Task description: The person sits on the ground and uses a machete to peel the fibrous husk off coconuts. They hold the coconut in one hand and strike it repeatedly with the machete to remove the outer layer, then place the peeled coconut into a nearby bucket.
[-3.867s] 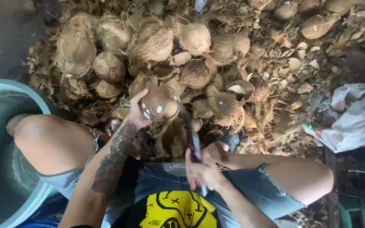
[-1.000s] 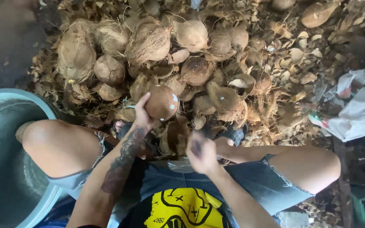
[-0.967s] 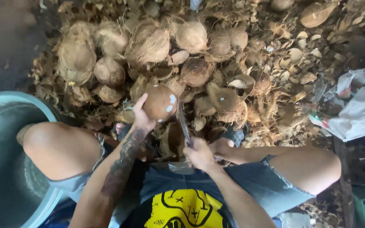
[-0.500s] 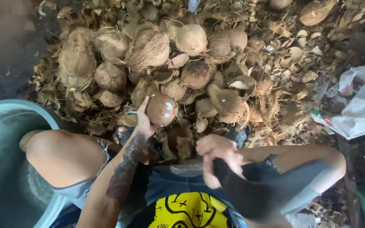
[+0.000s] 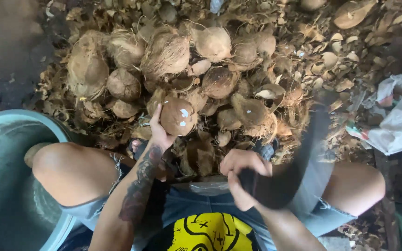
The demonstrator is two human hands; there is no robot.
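While the left hand [image 5: 160, 135] cups a husked coconut [image 5: 177, 116] clear of the pile, the right hand [image 5: 240, 179] fully clenches a motion-blurred blade [image 5: 303, 162], apparently so the nut sits exposed to it.

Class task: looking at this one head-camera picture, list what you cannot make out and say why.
Head view only:
- Blade in the right hand: a dark motion smear, shape and edge unreadable.
- Coconut: its near side is covered by the left hand.
- Tub: cut off by the left and bottom edges.

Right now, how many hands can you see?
2. The left hand holds a brown coconut over the pile; the right hand grips a blurred dark blade above the lap.
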